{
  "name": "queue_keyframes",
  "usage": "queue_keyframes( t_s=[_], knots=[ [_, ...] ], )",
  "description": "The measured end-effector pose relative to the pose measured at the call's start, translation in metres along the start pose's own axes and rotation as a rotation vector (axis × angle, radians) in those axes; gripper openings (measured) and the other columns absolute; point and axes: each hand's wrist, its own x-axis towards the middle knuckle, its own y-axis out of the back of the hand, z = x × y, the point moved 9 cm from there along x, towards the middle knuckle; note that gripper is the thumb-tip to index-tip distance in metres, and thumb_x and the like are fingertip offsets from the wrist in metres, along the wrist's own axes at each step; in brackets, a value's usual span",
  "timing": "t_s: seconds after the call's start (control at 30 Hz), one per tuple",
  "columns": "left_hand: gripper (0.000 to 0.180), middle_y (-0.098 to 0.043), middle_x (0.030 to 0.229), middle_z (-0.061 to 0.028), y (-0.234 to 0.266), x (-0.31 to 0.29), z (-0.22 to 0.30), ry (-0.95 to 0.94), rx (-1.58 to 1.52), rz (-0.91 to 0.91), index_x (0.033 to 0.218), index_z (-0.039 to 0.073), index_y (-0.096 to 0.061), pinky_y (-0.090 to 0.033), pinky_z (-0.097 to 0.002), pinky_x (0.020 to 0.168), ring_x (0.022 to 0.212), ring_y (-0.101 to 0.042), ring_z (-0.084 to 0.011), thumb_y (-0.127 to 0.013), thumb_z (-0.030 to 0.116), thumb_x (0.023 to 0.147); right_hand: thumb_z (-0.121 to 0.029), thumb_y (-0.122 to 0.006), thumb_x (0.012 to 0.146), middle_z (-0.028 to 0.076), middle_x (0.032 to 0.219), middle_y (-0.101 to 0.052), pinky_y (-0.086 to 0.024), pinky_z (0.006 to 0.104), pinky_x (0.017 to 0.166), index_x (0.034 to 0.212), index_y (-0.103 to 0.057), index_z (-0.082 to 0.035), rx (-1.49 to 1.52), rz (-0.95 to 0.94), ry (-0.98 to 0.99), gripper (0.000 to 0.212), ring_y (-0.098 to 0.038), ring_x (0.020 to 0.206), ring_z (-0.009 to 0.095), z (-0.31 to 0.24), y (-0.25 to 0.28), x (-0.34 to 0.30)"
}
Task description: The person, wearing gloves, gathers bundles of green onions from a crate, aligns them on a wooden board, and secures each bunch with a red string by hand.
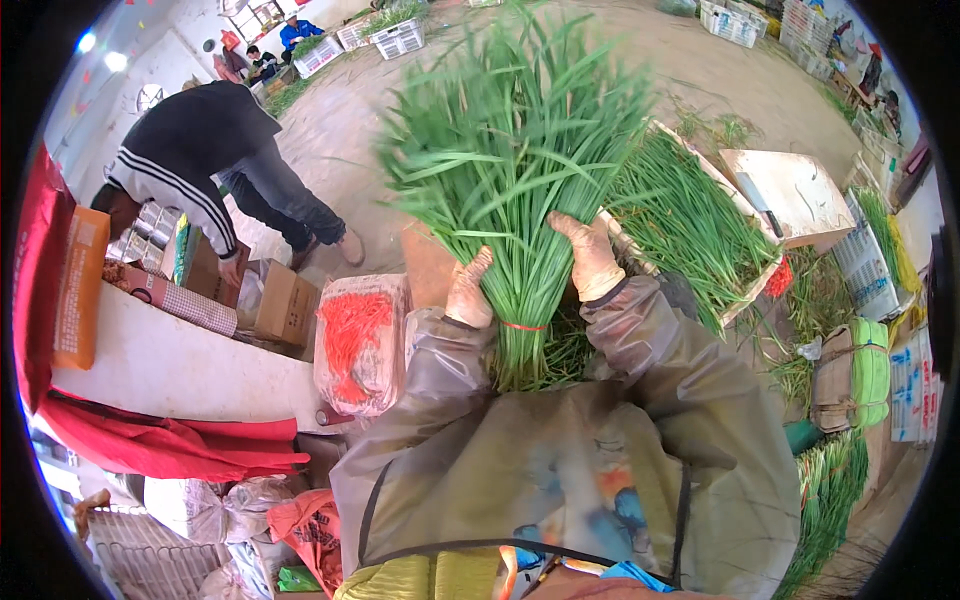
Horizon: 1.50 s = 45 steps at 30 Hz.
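Observation:
A large bunch of garlic chives [515, 250] stands upright in front of me, its leaf tips fanned wide and slightly blurred. A red tie [522, 326] circles its lower stalks. My left hand [468, 290], in a pale glove, presses on the left side of the bunch with the thumb up. On the other side my right hand [588, 258], gloved as well, grips it a little higher. Both hands are closed about the bunch; most of their fingers are hidden behind the leaves. Left of my left forearm, a heap of red ties [352, 335] lies on a wrapped block.
Loose chives fill a shallow tray [752, 290] to the right, beside a white box [790, 195] with a knife [762, 205]. At left, a co-worker [200, 130] bends over cardboard boxes [285, 305]. A rolled green bundle [868, 375] stands far right; white crates [398, 40] line the back.

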Motion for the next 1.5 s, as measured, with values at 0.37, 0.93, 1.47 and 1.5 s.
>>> queue_keyframes(
  t_s=[0.37, 0.93, 1.47, 1.5],
  knots=[
    [0.036, -0.057, 0.112, -0.0141, -0.009, 0.007, -0.024, 0.08, -0.043, 0.023, 0.119, 0.001, -0.048, -0.046, -0.0405, 0.089, 0.099, -0.057, -0.0275, -0.052, 0.018, 0.087, -0.016, -0.067, 0.075, 0.006, 0.104, -0.058, -0.047, 0.035, 0.082, 0.111, -0.053, -0.006, 0.05, 0.013, -0.211, 0.041, -0.056, 0.093, 0.02, -0.004, 0.042, -0.005],
    [0.038, -0.053, 0.117, -0.0163, -0.076, -0.037, 0.004, -0.122, 0.269, -0.046, 0.123, -0.001, -0.044, -0.043, -0.0406, 0.092, 0.104, -0.054, -0.0278, -0.041, 0.019, 0.091, -0.025, -0.062, 0.072, 0.001, 0.077, -0.057, -0.039, 0.0367, 0.091, 0.077, -0.058, -0.013, -1.761, -0.761, 0.993, 0.014, -0.055, 0.084, 0.018, -0.066, -0.063, -0.074],
    [0.036, -0.055, 0.114, -0.0148, -0.028, -0.044, -0.017, -0.027, 0.095, -0.014, 0.12, -0.002, -0.046, -0.043, -0.0387, 0.092, 0.102, -0.055, -0.0258, -0.044, 0.019, 0.091, -0.011, -0.067, 0.064, -0.005, 0.077, -0.058, -0.043, 0.0312, 0.072, 0.086, -0.061, -0.018, -1.512, -0.317, 1.295, 0.024, -0.055, 0.072, 0.016, -0.081, -0.044, -0.092],
    [0.037, -0.055, 0.114, -0.0149, -0.027, -0.045, -0.018, -0.02, 0.03, -0.003, 0.12, -0.002, -0.046, -0.043, -0.0394, 0.092, 0.102, -0.055, -0.0263, -0.045, 0.019, 0.09, -0.011, -0.067, 0.064, -0.005, 0.077, -0.058, -0.043, 0.0312, 0.072, 0.086, -0.061, -0.018, -1.511, -0.32, 1.293, 0.024, -0.055, 0.072, 0.016, -0.082, -0.046, -0.093]
  ],
)
